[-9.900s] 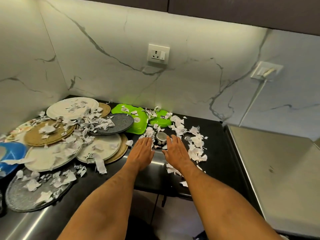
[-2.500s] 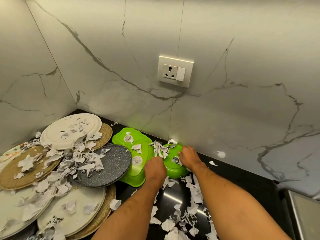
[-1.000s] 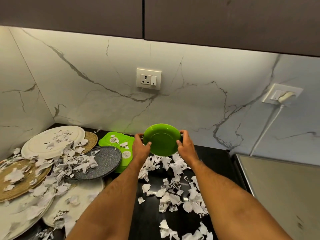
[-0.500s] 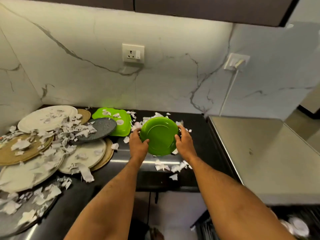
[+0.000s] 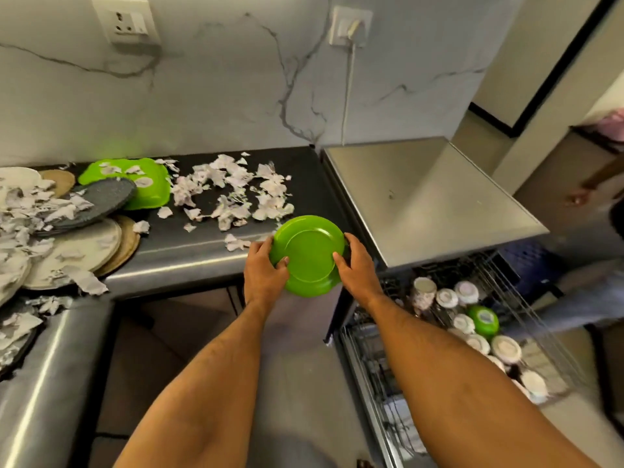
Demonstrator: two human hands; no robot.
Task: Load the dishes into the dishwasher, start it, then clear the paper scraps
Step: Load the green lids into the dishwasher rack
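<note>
A small round green plate (image 5: 309,253) is held in the air by both hands, just off the front edge of the dark counter (image 5: 304,170). My left hand (image 5: 265,270) grips its left rim and my right hand (image 5: 356,265) grips its right rim. Torn paper scraps (image 5: 236,194) lie scattered over the counter. At the lower right the dishwasher's upper rack (image 5: 489,332) is pulled out, holding several upturned cups and a green bowl (image 5: 483,319). More plates (image 5: 77,251), a grey plate (image 5: 101,201) and a green square dish (image 5: 141,187) lie on the left under scraps.
The dishwasher's steel top (image 5: 422,197) stands right of the counter. A steel counter section (image 5: 50,366) runs along the left front. Wall sockets (image 5: 128,21) sit on the marble backsplash. Another person's hand (image 5: 580,197) shows at the far right.
Both hands have carried the green plate off the counter toward me and to the right. My view has swung down and right, bringing the open dishwasher rack into sight.
</note>
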